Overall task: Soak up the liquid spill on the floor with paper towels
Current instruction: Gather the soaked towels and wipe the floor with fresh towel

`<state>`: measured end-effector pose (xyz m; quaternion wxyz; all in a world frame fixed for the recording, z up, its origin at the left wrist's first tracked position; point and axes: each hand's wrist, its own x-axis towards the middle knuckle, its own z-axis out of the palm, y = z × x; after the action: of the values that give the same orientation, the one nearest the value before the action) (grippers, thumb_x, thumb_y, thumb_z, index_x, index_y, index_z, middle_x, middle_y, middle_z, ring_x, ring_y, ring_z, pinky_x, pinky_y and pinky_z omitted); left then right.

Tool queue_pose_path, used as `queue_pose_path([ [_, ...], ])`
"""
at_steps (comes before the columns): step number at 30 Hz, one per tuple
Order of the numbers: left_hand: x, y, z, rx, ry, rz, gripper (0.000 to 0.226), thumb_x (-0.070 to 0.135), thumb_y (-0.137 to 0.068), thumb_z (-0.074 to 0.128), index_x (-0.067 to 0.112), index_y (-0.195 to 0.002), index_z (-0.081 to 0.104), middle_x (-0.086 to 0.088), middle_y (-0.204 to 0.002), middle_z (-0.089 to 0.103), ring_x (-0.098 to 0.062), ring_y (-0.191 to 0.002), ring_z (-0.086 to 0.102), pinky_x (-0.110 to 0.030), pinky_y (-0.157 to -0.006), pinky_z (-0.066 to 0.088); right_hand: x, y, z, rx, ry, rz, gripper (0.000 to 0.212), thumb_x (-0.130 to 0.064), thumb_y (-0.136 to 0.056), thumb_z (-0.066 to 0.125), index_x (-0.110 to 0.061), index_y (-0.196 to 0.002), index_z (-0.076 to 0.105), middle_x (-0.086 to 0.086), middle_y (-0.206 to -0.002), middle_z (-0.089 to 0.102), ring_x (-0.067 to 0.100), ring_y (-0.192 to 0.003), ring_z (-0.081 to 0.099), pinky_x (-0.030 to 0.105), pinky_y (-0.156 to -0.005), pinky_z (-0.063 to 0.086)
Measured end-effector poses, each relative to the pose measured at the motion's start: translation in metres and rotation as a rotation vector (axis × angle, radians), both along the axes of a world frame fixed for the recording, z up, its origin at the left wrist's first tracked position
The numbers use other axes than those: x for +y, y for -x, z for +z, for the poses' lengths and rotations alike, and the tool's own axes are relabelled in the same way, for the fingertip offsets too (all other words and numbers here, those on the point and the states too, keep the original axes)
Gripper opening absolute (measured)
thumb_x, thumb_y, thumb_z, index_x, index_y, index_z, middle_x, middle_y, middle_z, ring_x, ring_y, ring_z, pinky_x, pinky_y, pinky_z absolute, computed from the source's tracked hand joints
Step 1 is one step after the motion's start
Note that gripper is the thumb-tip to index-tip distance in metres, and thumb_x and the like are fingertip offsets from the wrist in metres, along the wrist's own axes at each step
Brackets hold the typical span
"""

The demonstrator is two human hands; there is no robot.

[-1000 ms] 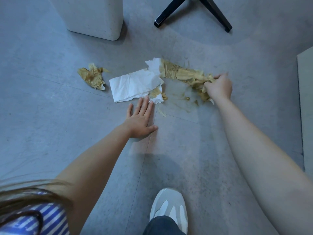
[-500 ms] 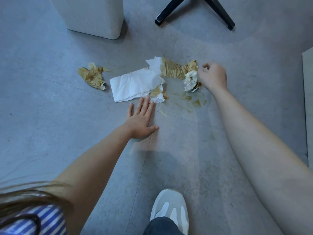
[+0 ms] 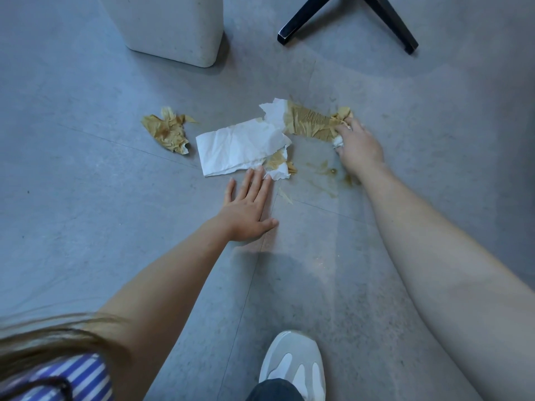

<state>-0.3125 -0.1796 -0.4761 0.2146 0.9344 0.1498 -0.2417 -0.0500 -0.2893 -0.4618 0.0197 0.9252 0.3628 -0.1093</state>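
A brown-soaked paper towel [image 3: 311,124] lies bunched on the grey floor, and my right hand [image 3: 359,147] is shut on its right end. A mostly white paper towel [image 3: 241,146] lies to its left, stained at its near corner. My left hand [image 3: 249,206] rests flat on the floor with fingers apart, its fingertips touching that towel's near edge. Thin brown streaks of the spill [image 3: 327,175] remain on the floor between my hands. A crumpled, fully soaked towel [image 3: 168,131] lies apart at the left.
A pale bin or pedestal base [image 3: 173,27] stands at the back left. Black chair legs [image 3: 292,31] reach in at the back right. My shoe [image 3: 292,360] is planted at the bottom middle.
My right hand swept the soaked towel from the right of the spill up and left, bunching it, and now presses on its end. My left hand has stayed flat in place.
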Motion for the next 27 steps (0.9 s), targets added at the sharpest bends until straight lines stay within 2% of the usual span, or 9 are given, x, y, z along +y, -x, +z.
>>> queue_pose_path([
  [5,0.000,0.000,0.001,-0.002,0.000,0.004,0.090,0.061,-0.093,0.031,0.016,-0.147,-0.026,-0.003,-0.152,-0.037,-0.019,-0.138,-0.035,-0.048,-0.113,-0.018,-0.001,0.010,0.002,-0.061,-0.049,0.034,0.044,-0.007,-0.089,0.050,-0.016,-0.132,0.048,0.013,-0.131,0.043,0.042,-0.106,0.052,0.044,-0.086,0.044],
  [11,0.000,0.000,0.001,-0.002,0.001,0.003,0.090,0.061,-0.093,0.031,0.017,-0.146,-0.027,-0.003,-0.152,-0.037,-0.019,-0.138,-0.036,-0.048,-0.113,-0.019,0.001,0.027,0.007,-0.070,-0.042,0.029,0.051,-0.007,-0.082,0.059,-0.008,-0.130,0.043,0.018,-0.126,0.047,0.043,-0.107,0.053,0.044,-0.083,0.046],
  [13,0.001,0.000,0.002,-0.003,-0.001,0.005,0.090,0.061,-0.093,0.031,0.017,-0.147,-0.027,-0.002,-0.152,-0.036,-0.018,-0.138,-0.036,-0.048,-0.113,-0.019,0.009,0.027,0.016,0.029,-0.133,-0.106,0.057,-0.010,-0.079,0.064,-0.009,-0.131,0.042,0.017,-0.126,0.052,0.039,-0.111,0.054,0.040,-0.087,0.045],
  [16,0.001,-0.001,0.002,-0.008,0.006,0.006,0.090,0.060,-0.093,0.032,0.017,-0.146,-0.027,-0.002,-0.152,-0.037,-0.018,-0.138,-0.036,-0.048,-0.113,-0.019,0.025,0.020,0.036,0.272,-0.355,-0.476,0.064,-0.017,-0.075,0.071,-0.014,-0.132,0.043,0.013,-0.125,0.057,0.031,-0.111,0.057,0.033,-0.088,0.046],
  [18,0.001,0.000,0.002,-0.012,0.012,0.008,0.090,0.060,-0.093,0.032,0.017,-0.146,-0.027,-0.002,-0.152,-0.037,-0.018,-0.138,-0.037,-0.047,-0.112,-0.020,0.037,0.015,0.045,0.427,-0.530,-0.671,0.061,-0.019,-0.071,0.072,-0.015,-0.127,0.047,0.011,-0.121,0.057,0.027,-0.102,0.061,0.036,-0.085,0.053],
  [20,0.002,0.000,0.002,-0.013,0.014,0.011,0.090,0.060,-0.093,0.032,0.017,-0.146,-0.027,-0.002,-0.152,-0.037,-0.018,-0.138,-0.037,-0.047,-0.112,-0.020,0.052,0.015,0.054,0.613,-0.712,-0.784,0.046,-0.013,-0.072,0.070,-0.013,-0.114,0.050,0.012,-0.113,0.056,0.023,-0.084,0.063,0.042,-0.072,0.060],
  [23,0.002,-0.001,0.002,-0.009,0.014,0.010,0.090,0.059,-0.094,0.032,0.017,-0.146,-0.027,-0.003,-0.152,-0.037,-0.018,-0.138,-0.036,-0.048,-0.112,-0.020,0.073,0.017,0.066,0.832,-0.875,-0.776,0.023,-0.001,-0.080,0.063,-0.014,-0.085,0.045,0.013,-0.090,0.055,0.018,-0.065,0.059,0.034,-0.048,0.057],
  [25,0.002,-0.002,0.003,-0.008,0.017,0.006,0.089,0.059,-0.094,0.032,0.017,-0.146,-0.027,-0.003,-0.152,-0.037,-0.019,-0.138,-0.037,-0.048,-0.112,-0.021,0.086,0.017,0.068,0.879,-0.921,-0.735,0.021,0.000,-0.082,0.061,-0.012,-0.090,0.047,0.008,-0.086,0.053,0.018,-0.068,0.059,0.036,-0.056,0.059],
  [27,0.003,-0.002,0.003,-0.012,0.019,0.011,0.089,0.058,-0.094,0.032,0.017,-0.146,-0.027,-0.003,-0.152,-0.037,-0.019,-0.138,-0.036,-0.047,-0.111,-0.021,0.100,0.015,0.064,0.783,-0.877,-0.633,0.036,-0.008,-0.079,0.065,-0.012,-0.110,0.048,0.003,-0.096,0.054,0.018,-0.082,0.061,0.038,-0.072,0.060],
])
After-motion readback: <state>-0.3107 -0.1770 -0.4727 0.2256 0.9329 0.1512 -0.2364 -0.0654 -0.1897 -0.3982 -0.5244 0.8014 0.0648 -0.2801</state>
